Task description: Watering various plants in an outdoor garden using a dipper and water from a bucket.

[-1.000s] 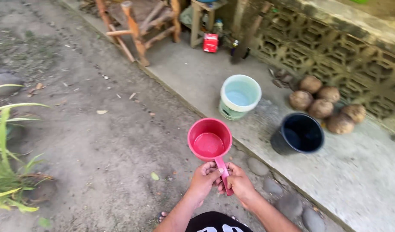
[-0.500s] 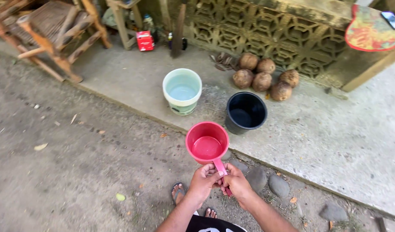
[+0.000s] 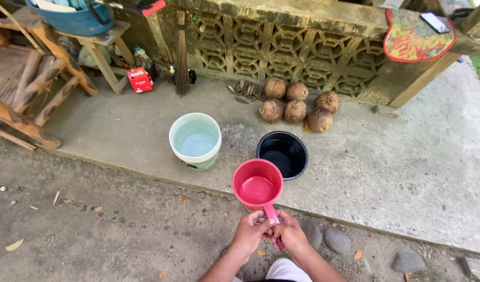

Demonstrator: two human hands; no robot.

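While both hands clasp handle, red dipper [image 3: 257, 185] juts straight ahead — long axis away from body. Left hand [image 3: 250, 230] and right hand [image 3: 288, 233] pinch handle together. Bowl hovers just before black bucket [image 3: 283, 154] — white bucket [image 3: 195, 140] further left.

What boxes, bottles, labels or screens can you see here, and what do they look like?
Small carton: on the concrete under the wooden stool, boxy, red with white marks.
Bottle: just behind the carton, small and clear with a pale cap; too small to tell more.
Phone: on the colourful mat on the wall's top, flat dark rectangle, screen dark.
Pale bucket: dark label patch low on its side.
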